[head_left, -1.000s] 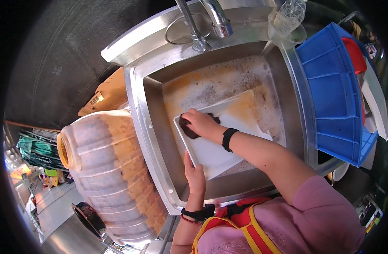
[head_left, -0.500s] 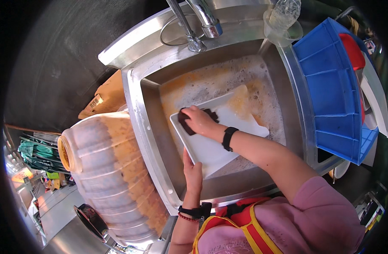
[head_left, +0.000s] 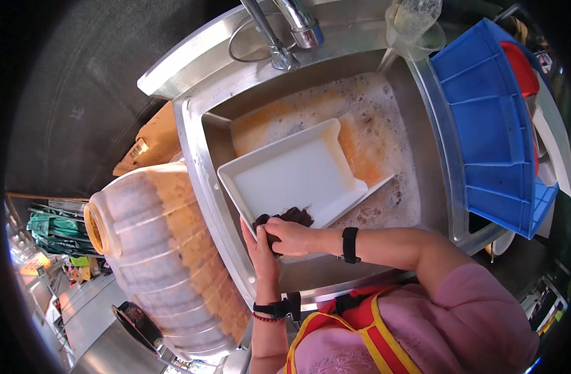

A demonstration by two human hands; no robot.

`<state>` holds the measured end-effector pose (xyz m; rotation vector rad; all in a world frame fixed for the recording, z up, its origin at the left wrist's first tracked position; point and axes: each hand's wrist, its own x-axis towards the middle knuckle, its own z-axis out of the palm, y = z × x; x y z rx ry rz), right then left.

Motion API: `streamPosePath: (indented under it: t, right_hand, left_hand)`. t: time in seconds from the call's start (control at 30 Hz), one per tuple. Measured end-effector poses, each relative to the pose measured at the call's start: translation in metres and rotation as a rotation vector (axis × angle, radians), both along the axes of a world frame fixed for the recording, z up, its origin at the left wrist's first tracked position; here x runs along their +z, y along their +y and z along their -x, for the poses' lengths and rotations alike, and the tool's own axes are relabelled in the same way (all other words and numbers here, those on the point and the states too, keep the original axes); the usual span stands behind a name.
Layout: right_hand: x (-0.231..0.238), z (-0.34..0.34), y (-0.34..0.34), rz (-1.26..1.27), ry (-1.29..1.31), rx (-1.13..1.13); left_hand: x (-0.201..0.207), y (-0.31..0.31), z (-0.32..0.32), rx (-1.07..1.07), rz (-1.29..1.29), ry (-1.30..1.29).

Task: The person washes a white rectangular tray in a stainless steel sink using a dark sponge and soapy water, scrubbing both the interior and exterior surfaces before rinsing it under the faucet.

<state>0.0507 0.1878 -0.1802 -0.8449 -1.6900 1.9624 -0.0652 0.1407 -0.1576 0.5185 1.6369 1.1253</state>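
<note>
A white rectangular tray [head_left: 279,177] slants in the sink, its far right end down in the foamy, orange-tinged water. My left hand [head_left: 261,257] grips the tray's near left corner from outside, with the fingers partly hidden. My right hand [head_left: 292,237] is closed on a dark brown cloth [head_left: 299,216], pressed against the tray's near rim beside my left hand. The two hands meet at that corner. Part of the cloth spreads onto the tray's inner face. Orange residue shows along the far right end of the tray.
A steel sink [head_left: 435,149] surrounds the water, with a chrome faucet [head_left: 305,31] at its back. A blue crate [head_left: 491,131] stands at the right. Clear plastic containers [head_left: 416,34] sit at the back right corner. A large stained plastic barrel [head_left: 167,249] is at the left.
My right hand has brought the cloth from the tray's far left edge toward me to the near corner. The tray has shifted left and turned a little, showing its inner face.
</note>
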Motion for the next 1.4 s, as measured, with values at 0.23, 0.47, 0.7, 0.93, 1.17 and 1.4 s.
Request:
streamPosePath:
  t: [0.23, 0.47, 0.7, 0.93, 1.17, 1.4]
  right_hand:
    - [-0.008, -0.017, 0.005, -0.585, -0.319, 0.261]
    - [-0.063, -0.092, 0.019, -0.560, -0.672, 0.320]
    - [-0.045, -0.057, -0.001, -0.696, -0.503, 0.155]
    - [-0.012, 0.006, -0.012, -0.530, -0.220, -0.002]
    - [-0.011, -0.027, -0.021, -0.319, -0.084, 0.026]
    - [-0.107, -0.128, -0.005, -0.297, -0.454, 0.054]
  left_hand:
    - [-0.001, 0.005, -0.003, -0.016, -0.112, 0.089]
    - [-0.002, 0.009, 0.009, 0.030, -0.082, 0.088]
    - [-0.003, 0.014, 0.010, 0.031, -0.055, -0.122]
    - [-0.010, 0.009, 0.009, 0.024, 0.029, -0.113]
    - [-0.011, 0.013, 0.003, -0.022, -0.041, 0.101]
    - [-0.006, 0.021, -0.008, 0.020, 0.013, 0.118]
